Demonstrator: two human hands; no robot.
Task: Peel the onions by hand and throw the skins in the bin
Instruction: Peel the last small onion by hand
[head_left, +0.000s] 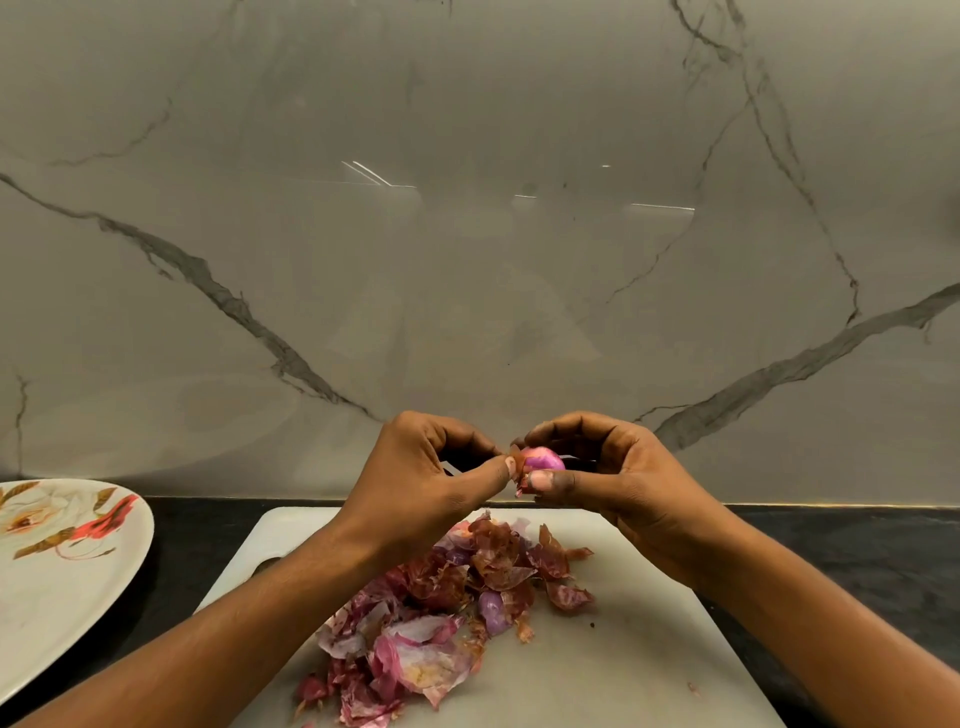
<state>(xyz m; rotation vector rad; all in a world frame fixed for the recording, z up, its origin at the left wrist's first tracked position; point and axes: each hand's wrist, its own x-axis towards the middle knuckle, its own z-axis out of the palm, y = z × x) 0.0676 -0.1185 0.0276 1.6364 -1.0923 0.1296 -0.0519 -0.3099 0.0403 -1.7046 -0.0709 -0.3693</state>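
Onion (543, 460), small, glossy pink-purple and partly peeled, sits in the curled fingers of the right hand (618, 480), in the air above the far edge of the white rectangular cutting board (623, 654). We note the right thumb pressed against its lower side. The left hand (431, 480) pinches a brown papery strip of skin (517, 472) between thumb and forefinger. The strip hangs at the onion's left end, joined to it as far as we can tell. Under both wrists we record a loose heap of reddish-brown and pink onion skins (441, 613) on the board. The board rests on a dark stone countertop (831, 535). A white oval plate with a red flower print (62, 571) lies to its left, apart from it. We see a grey-veined marble wall panel (467, 260) behind.
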